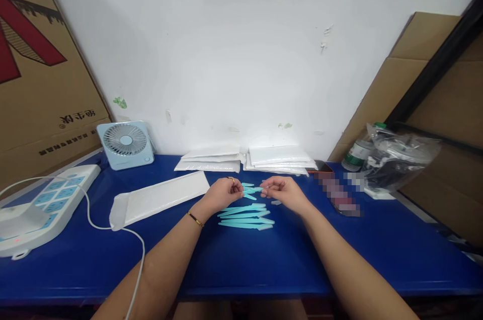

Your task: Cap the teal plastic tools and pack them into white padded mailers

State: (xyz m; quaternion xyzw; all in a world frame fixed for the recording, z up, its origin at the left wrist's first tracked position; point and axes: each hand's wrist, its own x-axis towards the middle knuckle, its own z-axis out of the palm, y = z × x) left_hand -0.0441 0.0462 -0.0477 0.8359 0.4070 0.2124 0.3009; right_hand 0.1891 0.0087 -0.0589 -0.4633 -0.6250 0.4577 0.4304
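Observation:
Several turquoise eyebrow razors [243,221] with pale caps lie side by side on the blue table, just in front of my hands. A little beyond them, my left hand [225,194] pinches the left end of another eyebrow razor [252,190]. My right hand [282,192] has its fingertips closed at that razor's other end. More turquoise pieces lie beneath and behind the held one, partly covered by my fingers. Near the underside of my right hand rests a small clear piece [276,203], too small to make out.
One white padded mailer [162,198] lies left of my hands. Two stacks of mailers [211,156] stand against the wall. A blue fan [126,145], a power strip [56,204] and its white cable are at left. Right are a phone [320,166], a bottle [356,156] and a plastic bag [400,159].

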